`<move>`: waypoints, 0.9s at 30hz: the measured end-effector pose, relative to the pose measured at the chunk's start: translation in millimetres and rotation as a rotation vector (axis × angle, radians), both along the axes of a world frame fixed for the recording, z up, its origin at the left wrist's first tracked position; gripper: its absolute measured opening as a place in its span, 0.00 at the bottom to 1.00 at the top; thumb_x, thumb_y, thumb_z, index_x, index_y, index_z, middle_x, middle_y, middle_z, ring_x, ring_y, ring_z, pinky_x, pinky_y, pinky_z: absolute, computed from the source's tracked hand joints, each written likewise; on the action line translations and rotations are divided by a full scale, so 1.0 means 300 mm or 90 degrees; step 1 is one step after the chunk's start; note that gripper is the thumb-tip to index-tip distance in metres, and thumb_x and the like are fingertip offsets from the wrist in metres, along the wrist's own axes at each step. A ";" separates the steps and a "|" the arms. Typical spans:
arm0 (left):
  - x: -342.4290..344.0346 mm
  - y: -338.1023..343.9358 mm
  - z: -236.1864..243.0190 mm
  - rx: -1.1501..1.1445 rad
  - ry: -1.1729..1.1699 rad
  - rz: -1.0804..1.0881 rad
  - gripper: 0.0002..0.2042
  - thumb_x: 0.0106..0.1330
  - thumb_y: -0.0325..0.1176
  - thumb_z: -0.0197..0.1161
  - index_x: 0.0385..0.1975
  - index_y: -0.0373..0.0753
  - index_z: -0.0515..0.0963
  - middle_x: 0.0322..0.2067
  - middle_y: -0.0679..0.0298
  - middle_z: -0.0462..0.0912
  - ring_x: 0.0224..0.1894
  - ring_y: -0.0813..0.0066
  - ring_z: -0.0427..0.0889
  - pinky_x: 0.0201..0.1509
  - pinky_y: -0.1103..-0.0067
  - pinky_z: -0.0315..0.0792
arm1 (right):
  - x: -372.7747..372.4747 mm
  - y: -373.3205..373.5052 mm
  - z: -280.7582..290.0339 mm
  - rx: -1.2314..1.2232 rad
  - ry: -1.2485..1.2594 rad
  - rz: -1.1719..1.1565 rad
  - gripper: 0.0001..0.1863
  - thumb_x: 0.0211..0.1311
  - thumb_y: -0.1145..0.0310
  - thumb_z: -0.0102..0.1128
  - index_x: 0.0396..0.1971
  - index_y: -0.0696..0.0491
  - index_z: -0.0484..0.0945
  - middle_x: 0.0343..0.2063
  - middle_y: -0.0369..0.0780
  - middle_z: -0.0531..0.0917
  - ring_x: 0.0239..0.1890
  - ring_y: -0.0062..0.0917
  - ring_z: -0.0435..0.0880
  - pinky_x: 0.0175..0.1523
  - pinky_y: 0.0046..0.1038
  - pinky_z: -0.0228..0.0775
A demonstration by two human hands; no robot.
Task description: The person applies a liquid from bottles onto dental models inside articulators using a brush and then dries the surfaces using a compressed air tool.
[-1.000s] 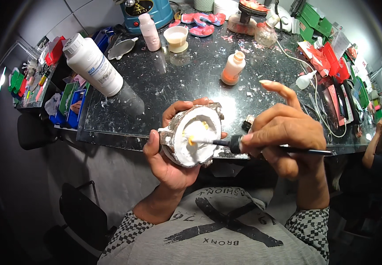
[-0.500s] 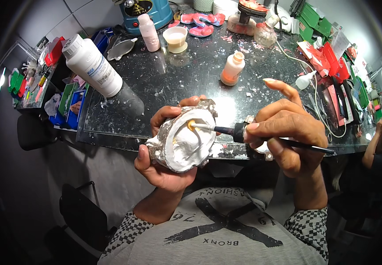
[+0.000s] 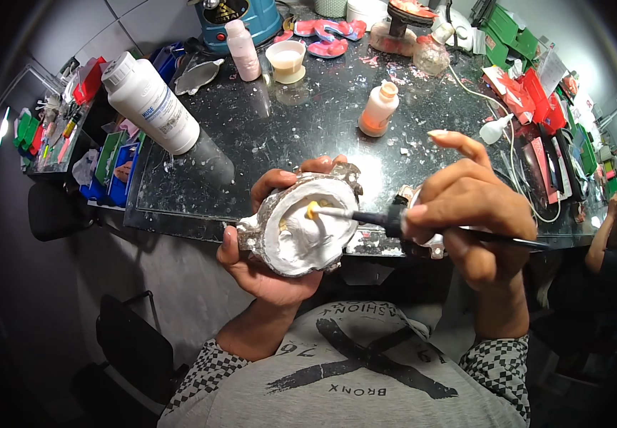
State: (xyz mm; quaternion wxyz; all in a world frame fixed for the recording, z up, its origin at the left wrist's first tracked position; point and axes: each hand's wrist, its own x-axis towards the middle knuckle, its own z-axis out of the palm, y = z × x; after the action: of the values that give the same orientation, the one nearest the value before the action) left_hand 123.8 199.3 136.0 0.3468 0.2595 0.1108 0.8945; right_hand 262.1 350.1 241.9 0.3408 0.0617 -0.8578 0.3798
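Note:
My left hand (image 3: 276,279) is wrapped around a metal dental flask half (image 3: 253,241), tilted toward me above the bench's front edge. White plaster (image 3: 301,258) fills it, with a hollow in the middle. My right hand (image 3: 476,210) pinches a slim black-handled brush (image 3: 374,217), its little finger raised. The brush's tip, yellow at the end, is at the plaster hollow; I cannot tell whether it touches. Partly behind my right hand, another metal and white piece (image 3: 437,250) lies at the bench edge.
On the dark bench (image 3: 301,135) stand a small bottle of orange liquid (image 3: 378,110), a large white bottle (image 3: 153,107), a pink bottle (image 3: 244,53) and a cup (image 3: 286,60). A blue machine (image 3: 240,25) is behind. A white cable (image 3: 514,160) runs at the right.
My left hand has moved slightly right with the flask half. The brush and my right hand have shifted slightly right too, and the yellow tip has moved within the plaster hollow.

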 end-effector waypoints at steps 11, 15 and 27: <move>0.018 0.010 0.008 -0.077 -0.033 0.052 0.39 0.68 0.67 0.45 0.68 0.40 0.63 0.68 0.43 0.65 0.72 0.41 0.64 0.63 0.40 0.73 | 0.020 -0.035 -0.003 0.083 -0.051 0.046 0.31 0.71 0.37 0.52 0.30 0.51 0.87 0.21 0.31 0.86 0.28 0.23 0.85 0.64 0.48 0.71; 0.010 0.001 0.021 -0.087 -0.078 0.015 0.40 0.68 0.67 0.45 0.72 0.43 0.60 0.71 0.48 0.63 0.74 0.41 0.60 0.64 0.32 0.67 | 0.001 -0.038 -0.036 0.059 -0.037 0.050 0.33 0.69 0.34 0.52 0.30 0.52 0.87 0.20 0.31 0.86 0.27 0.23 0.85 0.63 0.48 0.72; -0.011 0.016 -0.022 0.114 -0.257 -0.194 0.38 0.71 0.63 0.49 0.74 0.44 0.60 0.74 0.47 0.57 0.79 0.38 0.44 0.78 0.43 0.51 | -0.062 -0.105 -0.053 0.155 -0.019 0.033 0.12 0.53 0.76 0.71 0.39 0.50 0.89 0.28 0.33 0.87 0.38 0.24 0.88 0.63 0.42 0.75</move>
State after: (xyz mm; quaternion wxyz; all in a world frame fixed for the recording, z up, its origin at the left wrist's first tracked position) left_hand 120.5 204.2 129.6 0.4684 0.1192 -0.0806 0.8717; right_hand 243.4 318.8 226.0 0.3082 0.1191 -0.9007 0.2820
